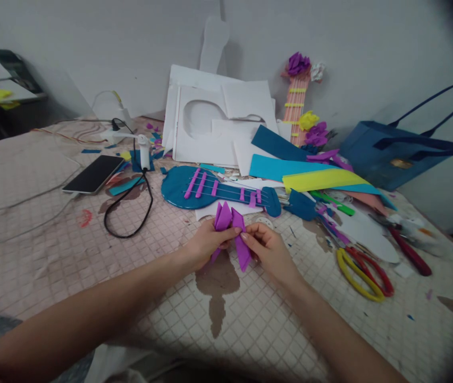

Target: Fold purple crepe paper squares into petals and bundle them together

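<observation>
Between my two hands, above the table's front middle, is folded purple paper with pointed ends. My left hand [209, 242] is closed on the left folds of the purple paper [223, 217]. Thumb and fingers of my right hand [268, 246] pinch a separate-looking purple strip [242, 250] on the right; whether the two pieces are joined is hidden by my fingertips. Just beyond my hands lies a small blue guitar model [186, 186] with purple bars and thin strings along its neck.
Scissors [364, 274] with yellow and red handles lie at right, near red-handled pliers [410, 250]. Blue and yellow paper strips [314, 181] pile behind. White cut boards [202, 127] and a pink guitar neck [297, 106] lean on the wall. A phone [93, 174], cables and a blue bag [394, 154] flank these.
</observation>
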Demonstrator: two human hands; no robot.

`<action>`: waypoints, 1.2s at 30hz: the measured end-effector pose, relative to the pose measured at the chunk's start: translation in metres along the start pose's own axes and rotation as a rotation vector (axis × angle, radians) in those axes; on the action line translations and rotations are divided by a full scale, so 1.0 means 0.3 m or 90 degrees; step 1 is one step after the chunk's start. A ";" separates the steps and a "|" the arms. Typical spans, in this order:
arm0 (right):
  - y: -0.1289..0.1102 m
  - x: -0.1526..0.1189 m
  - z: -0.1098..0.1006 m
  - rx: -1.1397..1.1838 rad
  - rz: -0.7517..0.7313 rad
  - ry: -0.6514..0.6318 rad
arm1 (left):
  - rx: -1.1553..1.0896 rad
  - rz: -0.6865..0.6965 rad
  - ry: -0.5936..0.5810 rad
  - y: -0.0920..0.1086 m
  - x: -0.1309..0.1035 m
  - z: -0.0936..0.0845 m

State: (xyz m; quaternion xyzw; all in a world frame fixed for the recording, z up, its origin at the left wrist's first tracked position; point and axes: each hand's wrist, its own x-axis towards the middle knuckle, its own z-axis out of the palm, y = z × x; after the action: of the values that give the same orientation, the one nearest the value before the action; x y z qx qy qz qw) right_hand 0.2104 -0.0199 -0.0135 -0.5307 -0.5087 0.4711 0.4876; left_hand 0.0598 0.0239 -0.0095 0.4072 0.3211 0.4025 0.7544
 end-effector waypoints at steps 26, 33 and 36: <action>-0.001 -0.013 0.078 0.114 0.049 0.020 | -0.233 -0.149 -0.049 0.003 -0.032 0.078; 0.010 -0.011 0.074 0.059 0.002 0.013 | -0.202 -0.097 -0.042 -0.033 -0.025 0.067; 0.000 -0.015 0.070 0.020 -0.027 0.015 | -0.207 -0.086 -0.043 -0.035 -0.025 0.068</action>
State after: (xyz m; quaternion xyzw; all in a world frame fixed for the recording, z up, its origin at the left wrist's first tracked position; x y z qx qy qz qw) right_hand 0.1892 -0.0236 -0.0151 -0.5179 -0.5064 0.4621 0.5116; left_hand 0.0764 0.0066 -0.0080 0.2703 0.2531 0.3835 0.8461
